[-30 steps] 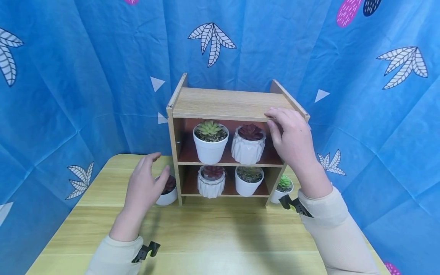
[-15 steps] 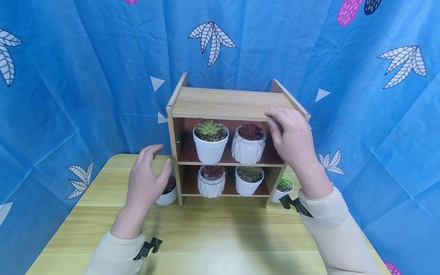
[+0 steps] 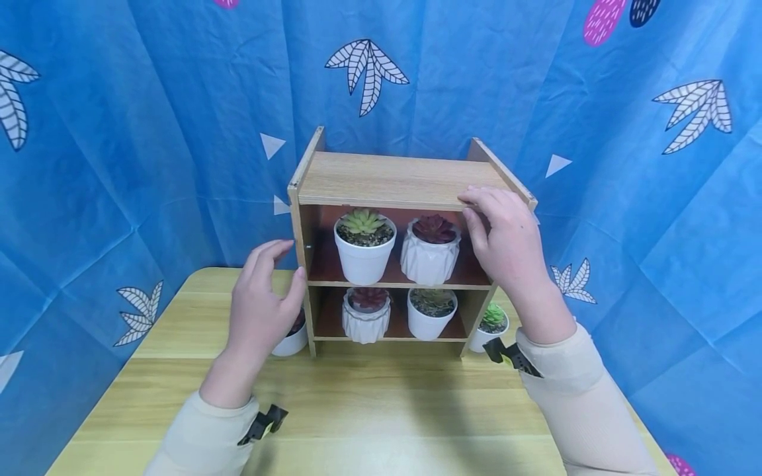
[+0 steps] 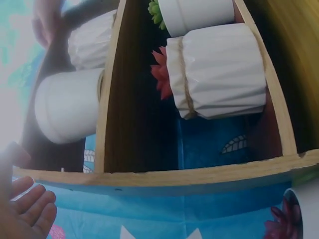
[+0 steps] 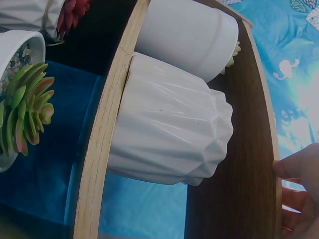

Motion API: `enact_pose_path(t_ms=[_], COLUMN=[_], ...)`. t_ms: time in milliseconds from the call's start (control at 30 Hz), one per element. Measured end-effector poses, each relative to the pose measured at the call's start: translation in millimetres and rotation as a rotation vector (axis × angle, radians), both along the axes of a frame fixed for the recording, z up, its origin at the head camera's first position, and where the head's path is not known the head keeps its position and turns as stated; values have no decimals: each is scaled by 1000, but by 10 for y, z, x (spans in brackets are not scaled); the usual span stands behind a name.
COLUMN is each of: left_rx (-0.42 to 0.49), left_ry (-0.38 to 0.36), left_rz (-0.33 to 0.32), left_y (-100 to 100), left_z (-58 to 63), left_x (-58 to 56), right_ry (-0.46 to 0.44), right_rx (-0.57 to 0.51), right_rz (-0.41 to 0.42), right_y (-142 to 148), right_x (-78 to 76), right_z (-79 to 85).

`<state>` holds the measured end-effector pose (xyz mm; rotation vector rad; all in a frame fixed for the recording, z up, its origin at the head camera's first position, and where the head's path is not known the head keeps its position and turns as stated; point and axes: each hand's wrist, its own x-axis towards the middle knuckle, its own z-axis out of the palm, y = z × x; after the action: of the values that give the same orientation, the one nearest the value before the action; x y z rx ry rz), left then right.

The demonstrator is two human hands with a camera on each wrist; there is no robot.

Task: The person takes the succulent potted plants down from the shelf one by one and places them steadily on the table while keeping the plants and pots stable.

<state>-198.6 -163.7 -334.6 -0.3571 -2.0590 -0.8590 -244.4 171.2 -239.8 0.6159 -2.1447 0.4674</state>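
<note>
A small wooden shelf (image 3: 399, 178) stands upright on the table, with two open compartments. My right hand (image 3: 510, 235) holds its top board at the front right, fingers over the upper face and thumb at the front edge. Beside the left side panel (image 3: 302, 264) is my left hand (image 3: 258, 311), fingers loosely bent and spread from the thumb; I cannot tell whether the fingertips touch the panel. The upper compartment bears a green succulent in a smooth white pot (image 3: 364, 262) and a dark red one in a faceted white pot (image 3: 430, 263).
Below sit a red succulent in a ribbed pot (image 3: 366, 326) and a greenish one in a smooth pot (image 3: 430, 324). Outside the shelf, a potted plant (image 3: 292, 344) stands left, partly hidden by my hand, and a bright green one (image 3: 492, 322) right. A blue curtain (image 3: 238, 132) hangs behind.
My left hand has moved up and to the right, closer to the shelf's left side panel. The right hand, shelf and pots have stayed in place.
</note>
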Motion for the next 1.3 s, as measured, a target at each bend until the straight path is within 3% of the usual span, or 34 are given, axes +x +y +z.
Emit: enact_pose_path(t_ms=[533,1300], left_rx=[-10,-72], left_ry=[150,222], left_rz=[-47,-91], left_y=[120,269], left_z=[237,497], left_x=[-15,-83], right_ry=[-6,4], right_rx=[-1,-1], right_rz=[0,4], right_y=[-4,-6], right_x=[14,16], right_z=[16,15])
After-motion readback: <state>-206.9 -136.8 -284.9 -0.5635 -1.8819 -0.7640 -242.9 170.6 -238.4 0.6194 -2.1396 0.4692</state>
